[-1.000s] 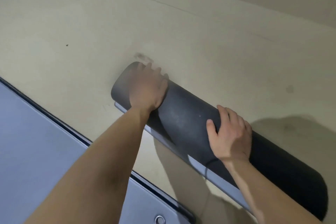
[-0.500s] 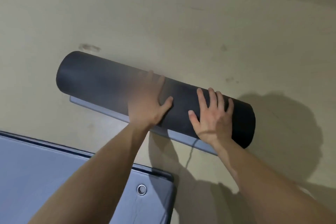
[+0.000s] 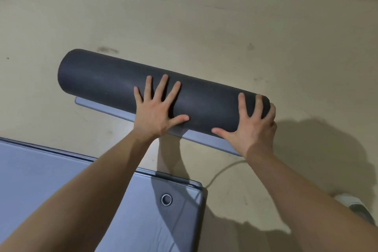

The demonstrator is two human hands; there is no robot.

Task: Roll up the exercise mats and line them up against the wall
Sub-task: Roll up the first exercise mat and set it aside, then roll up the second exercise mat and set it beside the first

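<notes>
Dark rolled mat lies crosswise before you; your left hand presses flat mid-roll, right hand cups its end.

One rolled mat, one flat mat, two hands.

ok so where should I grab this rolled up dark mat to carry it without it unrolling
Probably best to take the rolled mat near its two ends, coming from the near side, with fingers pinning the loose flap that sticks out flat along the floor on that side. The left hand and right hand only press flat on top now.
</notes>
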